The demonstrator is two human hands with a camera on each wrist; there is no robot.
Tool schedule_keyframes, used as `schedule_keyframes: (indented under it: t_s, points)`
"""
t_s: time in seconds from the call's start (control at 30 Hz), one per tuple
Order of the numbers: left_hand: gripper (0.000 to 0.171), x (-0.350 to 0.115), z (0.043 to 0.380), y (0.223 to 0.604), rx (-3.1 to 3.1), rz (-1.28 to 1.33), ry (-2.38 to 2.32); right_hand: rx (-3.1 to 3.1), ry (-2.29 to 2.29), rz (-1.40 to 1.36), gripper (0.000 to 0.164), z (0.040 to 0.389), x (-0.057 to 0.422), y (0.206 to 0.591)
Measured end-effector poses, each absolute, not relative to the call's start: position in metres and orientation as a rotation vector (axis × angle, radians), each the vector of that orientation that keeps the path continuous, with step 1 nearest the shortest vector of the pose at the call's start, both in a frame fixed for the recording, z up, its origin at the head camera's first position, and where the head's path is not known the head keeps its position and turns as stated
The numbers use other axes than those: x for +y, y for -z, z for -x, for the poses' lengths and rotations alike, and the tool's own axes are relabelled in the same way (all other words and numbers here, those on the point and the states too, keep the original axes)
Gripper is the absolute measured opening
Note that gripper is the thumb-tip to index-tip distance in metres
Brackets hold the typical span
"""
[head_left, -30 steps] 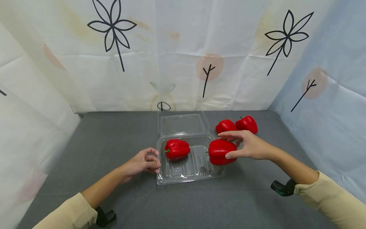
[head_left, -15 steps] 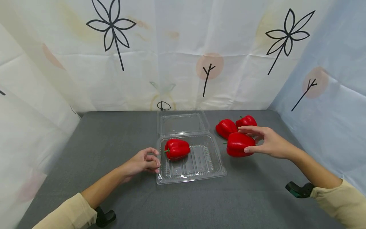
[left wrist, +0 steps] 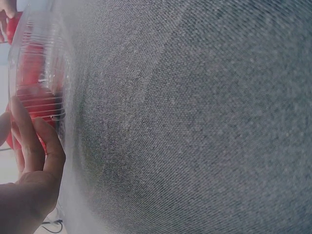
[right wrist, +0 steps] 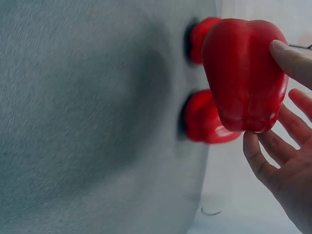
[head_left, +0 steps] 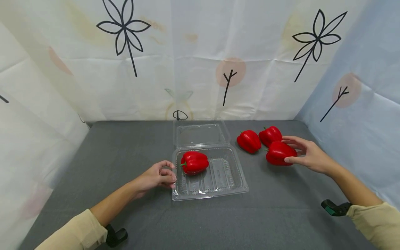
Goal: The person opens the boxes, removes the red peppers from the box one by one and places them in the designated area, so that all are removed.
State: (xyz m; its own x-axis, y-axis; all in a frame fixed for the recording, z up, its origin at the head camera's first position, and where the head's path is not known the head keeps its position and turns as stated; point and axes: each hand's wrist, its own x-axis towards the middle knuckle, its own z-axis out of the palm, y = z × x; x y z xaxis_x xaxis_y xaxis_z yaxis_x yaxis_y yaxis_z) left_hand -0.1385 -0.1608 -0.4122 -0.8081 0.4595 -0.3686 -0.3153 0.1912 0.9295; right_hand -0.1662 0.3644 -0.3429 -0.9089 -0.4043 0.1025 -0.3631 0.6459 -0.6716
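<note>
My right hand (head_left: 314, 158) grips a red bell pepper (head_left: 279, 153) from its right side, thumb in front and fingers behind. In the right wrist view this bell pepper (right wrist: 246, 73) is raised off the cloth, its shadow apart on the grey surface. My left hand (head_left: 156, 177) holds the left rim of a clear plastic clamshell container (head_left: 215, 198), fingertips against its outer wall in the left wrist view. The lid (head_left: 201, 134) is folded back, away from me. One red bell pepper (head_left: 194, 162) lies on its side in the container's left half, green stem pointing left.
Two more red bell peppers, a nearer one (head_left: 249, 141) and a farther one (head_left: 270, 135), lie right of the lid. A grey cloth-covered table (head_left: 193, 225) lies beneath everything. A patterned white curtain (head_left: 200, 69) rises at the back edge.
My right hand has carried its bell pepper rightward from over the container's right edge to in front of the two loose peppers. The left hand and container stay in place.
</note>
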Motion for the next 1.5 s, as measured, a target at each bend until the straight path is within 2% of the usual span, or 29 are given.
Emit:
schedule_keyframes:
  t_s: [0.57,0.8,1.37,1.5]
  points:
    - [0.04,-0.159,0.14,0.413,1.882,-0.123,-1.66,2.823,1.102,0.431,0.068,0.171,0.399,0.373]
    - [0.04,-0.16,0.14,0.413,1.873,-0.128,-1.669,2.808,1.11,0.465,0.068,0.17,0.403,0.385]
    - [0.037,-0.159,0.137,0.415,1.877,-0.152,-1.699,2.792,0.983,0.431,0.072,0.168,0.408,0.386]
    - [0.038,-0.16,0.137,0.415,1.879,-0.153,-1.699,2.802,0.978,0.416,0.077,0.168,0.404,0.386]
